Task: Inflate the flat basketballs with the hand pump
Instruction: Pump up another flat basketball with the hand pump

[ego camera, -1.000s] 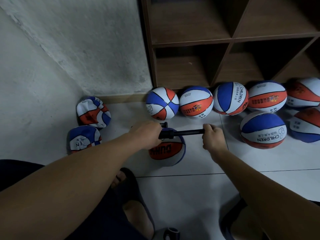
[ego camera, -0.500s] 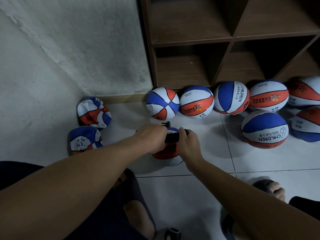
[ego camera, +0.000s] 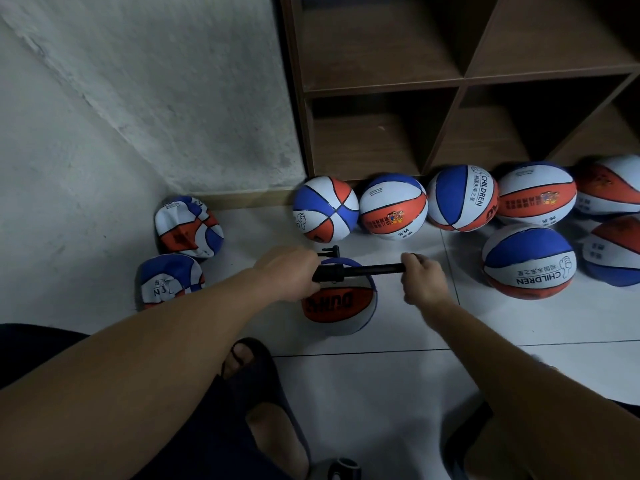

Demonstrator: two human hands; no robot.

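The floor is white tile (ego camera: pixel 398 393) with dark lines. A rough grey wall (ego camera: pixel 156 98) stands far left, and a brown wooden shelf with square holes (ego camera: pixel 460 81) stands far right. Round red, white and blue basketballs (ego camera: pixel 393 206) sit in a row by the shelf. Two flat, crumpled ones (ego camera: pixel 188 225) lie left. The left hand (ego camera: pixel 289 271) grips the black hand pump (ego camera: pixel 360 271) over the half-flat ball (ego camera: pixel 341 306) in the middle. The right hand (ego camera: pixel 422 282) holds its handle. Half a second ago the hands were together; now the rod is pulled out right.
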